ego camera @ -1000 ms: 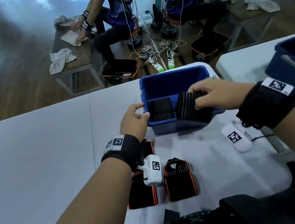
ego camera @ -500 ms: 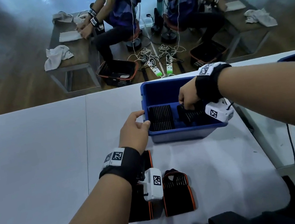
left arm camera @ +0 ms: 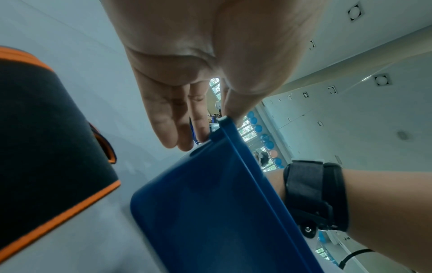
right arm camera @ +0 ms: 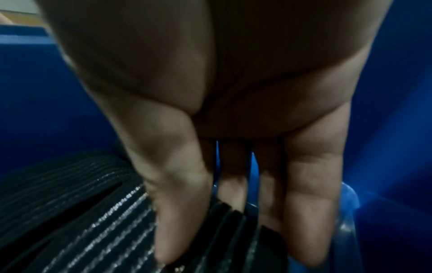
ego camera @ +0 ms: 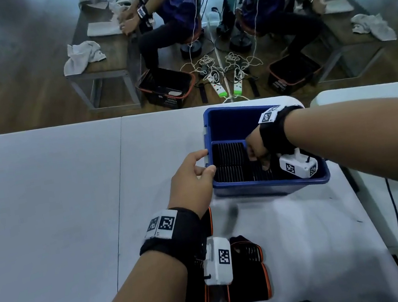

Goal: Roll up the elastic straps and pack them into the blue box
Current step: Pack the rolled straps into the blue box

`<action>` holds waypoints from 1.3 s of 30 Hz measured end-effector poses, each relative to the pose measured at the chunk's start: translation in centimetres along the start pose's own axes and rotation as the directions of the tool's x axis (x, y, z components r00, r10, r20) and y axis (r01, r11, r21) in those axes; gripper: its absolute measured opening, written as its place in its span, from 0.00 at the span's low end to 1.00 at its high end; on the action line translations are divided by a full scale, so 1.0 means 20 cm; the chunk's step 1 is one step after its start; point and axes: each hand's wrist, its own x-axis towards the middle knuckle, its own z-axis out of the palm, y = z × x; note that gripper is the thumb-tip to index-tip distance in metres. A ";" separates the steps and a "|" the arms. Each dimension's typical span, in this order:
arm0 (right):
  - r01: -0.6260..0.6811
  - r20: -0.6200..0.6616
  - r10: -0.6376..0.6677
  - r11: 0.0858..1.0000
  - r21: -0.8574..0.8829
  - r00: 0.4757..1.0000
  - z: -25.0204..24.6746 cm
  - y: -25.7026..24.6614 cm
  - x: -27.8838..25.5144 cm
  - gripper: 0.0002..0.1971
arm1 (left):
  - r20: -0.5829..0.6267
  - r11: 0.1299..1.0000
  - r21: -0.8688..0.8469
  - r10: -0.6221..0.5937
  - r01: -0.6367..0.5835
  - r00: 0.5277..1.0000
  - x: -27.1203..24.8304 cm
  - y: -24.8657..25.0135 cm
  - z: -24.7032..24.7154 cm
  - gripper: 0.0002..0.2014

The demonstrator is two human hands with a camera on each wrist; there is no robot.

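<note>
The blue box stands on the white table; one black rolled strap fills its left side. My right hand reaches down into the box and grips a second rolled strap beside the first. In the right wrist view the thumb and fingers straddle this ribbed roll. My left hand pinches the box's left rim, thumb on top, fingers outside; the left wrist view shows that hand at the rim of the box. Flat black straps with orange trim lie near me.
Another orange-edged strap lies partly under my left wrist, seen close as a strap in the left wrist view. A second white table adjoins at the right. Beyond the table's far edge, people sit at benches, with baskets and cables on the floor.
My right hand carried the rolled strap over the box's front edge and lowered it into the box beside the first roll. My left hand stayed on the box's left rim.
</note>
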 end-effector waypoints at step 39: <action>0.463 -0.482 -0.221 0.751 0.471 0.848 0.38 -0.20 -0.92 0.12 | 0.258 0.987 0.162 -0.052 0.009 0.965 0.15 0.21 -0.08 0.30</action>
